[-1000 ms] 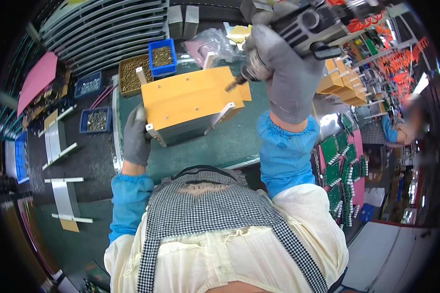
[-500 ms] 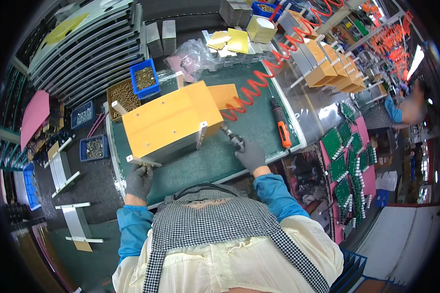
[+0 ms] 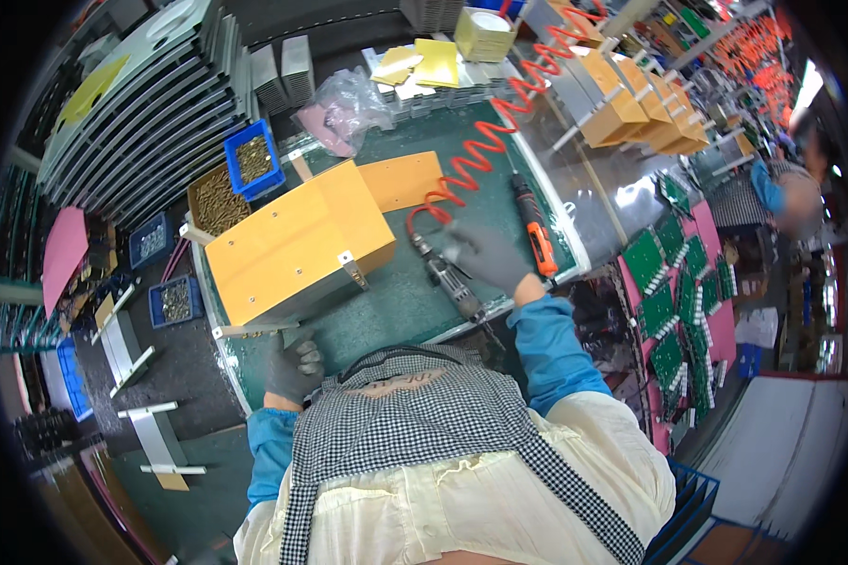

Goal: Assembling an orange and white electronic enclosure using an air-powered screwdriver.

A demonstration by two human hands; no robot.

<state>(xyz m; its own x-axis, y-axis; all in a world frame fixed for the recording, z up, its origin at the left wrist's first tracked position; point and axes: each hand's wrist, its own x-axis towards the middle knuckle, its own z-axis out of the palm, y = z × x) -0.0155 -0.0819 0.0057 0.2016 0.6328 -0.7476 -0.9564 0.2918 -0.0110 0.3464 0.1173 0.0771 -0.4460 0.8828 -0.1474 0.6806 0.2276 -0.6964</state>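
My right hand point(image 3: 488, 256) lies open on the air screwdriver point(image 3: 446, 275) on the green mat point(image 3: 386, 311); my left hand point(image 3: 292, 363) grips the yellow housing's point(image 3: 292, 247) bracket. Fastening step: next needs lifting the driver.

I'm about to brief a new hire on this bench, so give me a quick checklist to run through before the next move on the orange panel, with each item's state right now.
1. Orange panel lies on the green mat: ok.
2. Left hand at the panel's near corner bracket: ok; firmness of grip: cannot tell.
3. Right hand rests on the grey air driver lying on the mat, not gripping it: not ok.
4. Red coiled hose crosses the mat behind the panel, off its top face: ok.
5. Orange-handled screwdriver lies beside the right hand: ok.
6. Blue screw bin is filled: ok.
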